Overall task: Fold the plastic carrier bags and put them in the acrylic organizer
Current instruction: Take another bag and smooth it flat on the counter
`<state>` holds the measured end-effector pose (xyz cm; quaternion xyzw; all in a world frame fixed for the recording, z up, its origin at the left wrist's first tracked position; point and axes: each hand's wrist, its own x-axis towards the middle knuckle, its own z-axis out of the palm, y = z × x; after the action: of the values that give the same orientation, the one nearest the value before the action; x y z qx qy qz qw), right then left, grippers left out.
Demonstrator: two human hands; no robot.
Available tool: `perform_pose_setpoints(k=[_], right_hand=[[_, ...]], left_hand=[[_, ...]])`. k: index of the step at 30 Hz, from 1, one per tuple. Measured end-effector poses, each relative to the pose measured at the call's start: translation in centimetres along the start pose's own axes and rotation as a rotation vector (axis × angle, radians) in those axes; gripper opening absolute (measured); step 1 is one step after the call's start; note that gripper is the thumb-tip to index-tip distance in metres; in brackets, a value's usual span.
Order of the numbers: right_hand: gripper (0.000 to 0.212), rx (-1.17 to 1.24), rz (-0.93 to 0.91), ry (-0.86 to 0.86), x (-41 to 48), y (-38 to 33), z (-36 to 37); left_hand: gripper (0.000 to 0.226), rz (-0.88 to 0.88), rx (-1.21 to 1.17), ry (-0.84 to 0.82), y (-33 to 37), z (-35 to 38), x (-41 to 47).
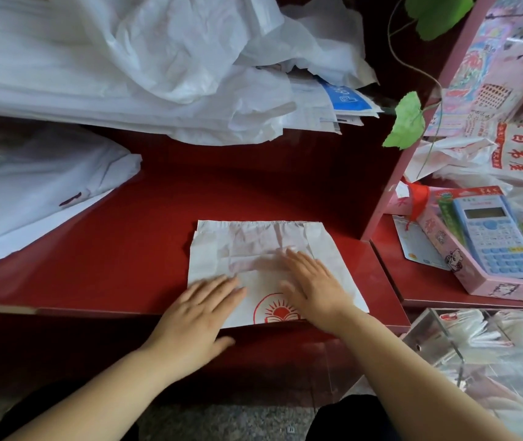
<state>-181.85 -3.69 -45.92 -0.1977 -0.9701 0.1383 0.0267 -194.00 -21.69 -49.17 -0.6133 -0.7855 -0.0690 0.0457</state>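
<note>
A white plastic carrier bag (254, 246) with a red sun-and-book logo lies folded flat into a rectangle near the front edge of the red table (145, 224). My left hand (199, 313) presses flat on the bag's lower left corner, fingers straight. My right hand (314, 284) lies flat on the bag's middle and right, fingers spread, slightly blurred. The clear acrylic organizer (444, 342) stands at the lower right, below the table edge, with several folded white bags inside its compartments.
A large heap of white plastic bags (145, 65) fills the back of the table, with another pile (31, 192) at the left. A pink shelf post (390, 192) stands right of the bag. A boxed blue calculator (495, 237) and green leaves (406, 122) are on the right.
</note>
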Motion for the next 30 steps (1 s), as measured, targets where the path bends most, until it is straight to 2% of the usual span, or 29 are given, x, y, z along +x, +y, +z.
perform_pose_setpoints(k=[3,6,7,11,12,14,16,21,23,25,26,29,30], right_hand=[[0.114,-0.153,-0.079,-0.104,-1.5,0.6,0.1],[0.127,-0.239,-0.093,-0.063,-3.1,2.4,-0.1],[0.123,-0.295,-0.098,-0.040,-3.7,2.9,-0.4],[0.083,-0.347,-0.028,0.120,-5.5,4.9,0.0],[0.076,-0.322,-0.047,0.183,-5.8,5.5,0.5],[0.063,-0.255,-0.062,0.295,-6.3,6.1,0.9],[0.051,-0.158,-0.075,0.355,-6.8,6.3,1.1],[0.027,0.178,-0.069,0.495,-8.5,6.6,0.6],[0.023,0.349,0.078,0.500,-8.9,6.1,-0.2],[0.023,0.460,0.178,0.453,-9.1,5.7,-0.4],[0.022,0.502,0.194,0.425,-9.1,5.5,-0.4],[0.028,0.566,0.225,0.396,-8.8,5.0,-0.3],[0.028,0.557,0.243,0.419,-8.5,4.9,-0.3]], left_hand=[[0.055,0.043,0.069,0.147,0.0,0.7,0.0],[0.054,0.062,0.070,0.203,-0.3,0.7,-0.4],[0.053,0.077,0.055,0.220,-0.6,0.7,-0.6],[0.053,0.045,-0.010,0.289,-2.0,0.6,-1.9],[0.057,0.014,-0.015,0.305,-2.4,0.6,-2.1],[0.082,-0.039,-0.055,0.269,-3.0,0.5,-2.3],[0.092,-0.049,-0.127,0.254,-3.3,0.4,-2.4],[0.060,0.030,-0.372,0.349,-3.6,0.2,-2.9],[0.069,-0.062,-0.542,0.420,-3.5,0.1,-2.9],[0.078,-0.209,-0.732,0.424,-2.8,-0.6,-2.6],[0.068,-0.267,-0.783,0.408,-2.4,-0.9,-2.4],[0.008,-0.434,-0.808,0.392,-1.6,-1.6,-1.9],[0.014,-0.475,-0.786,0.419,-1.5,-1.5,-1.8]])
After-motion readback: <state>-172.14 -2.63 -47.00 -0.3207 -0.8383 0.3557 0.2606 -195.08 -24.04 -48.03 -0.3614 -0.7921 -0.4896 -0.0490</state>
